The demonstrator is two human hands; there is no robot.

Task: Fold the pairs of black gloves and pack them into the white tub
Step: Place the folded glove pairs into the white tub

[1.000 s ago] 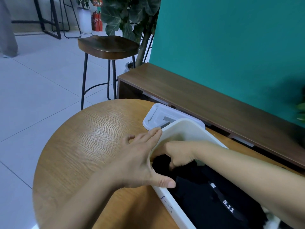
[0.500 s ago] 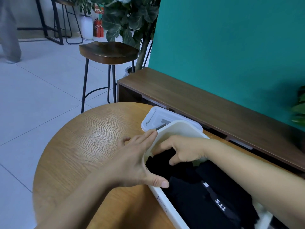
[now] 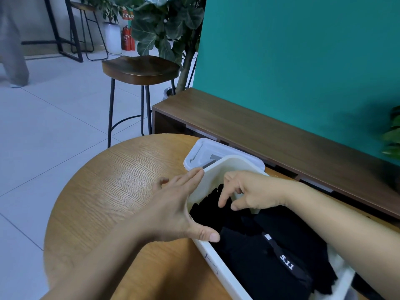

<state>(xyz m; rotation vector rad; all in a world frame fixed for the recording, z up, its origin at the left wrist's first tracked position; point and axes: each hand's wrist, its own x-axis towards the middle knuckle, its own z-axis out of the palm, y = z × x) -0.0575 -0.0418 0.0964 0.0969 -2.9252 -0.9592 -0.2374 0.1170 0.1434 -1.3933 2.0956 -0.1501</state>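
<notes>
While the left hand (image 3: 173, 210) presses straight fingers against the outer wall of the white tub (image 3: 218, 268), thumb over its rim, the right hand (image 3: 252, 192) hangs loosely bent, gripping nothing, over black gloves (image 3: 259, 256) packed inside. Its lid (image 3: 198, 153) lies behind; open round table (image 3: 108, 191) spreads leftward; a wooden bench (image 3: 281, 137) borders the far side.

Black gloves (image 3: 255, 254), white "5.11" lettering; white tub (image 3: 218, 269); teal wall (image 3: 303, 61); wood-grain table (image 3: 112, 191).
</notes>
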